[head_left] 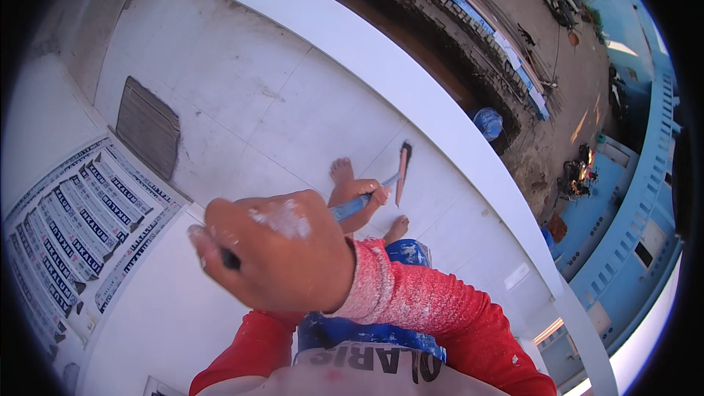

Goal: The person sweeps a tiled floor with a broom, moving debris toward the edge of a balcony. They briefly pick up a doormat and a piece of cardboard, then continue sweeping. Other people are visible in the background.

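Note:
My right hand (282, 249), dusted with white, is closed in a fist close to the camera. A dark round end shows between its fingers, in line with a blue pole (347, 209). Lower down, my left hand (370, 194) wraps around the same pole. At the pole's far end is a narrow pinkish head (401, 176) with a black end (407, 149), close to the pale floor; its exact kind cannot be made out. My right fist hides the upper pole and part of my left forearm. White specks mark my red sleeves.
My bare feet (341, 169) stand on pale tiles (286, 132). A white parapet (440, 117) curves along the right, above a dug trench and parked motorcycles (579, 169). To the left are a dark grey panel (147, 125) and a window covered in printed film (81, 227).

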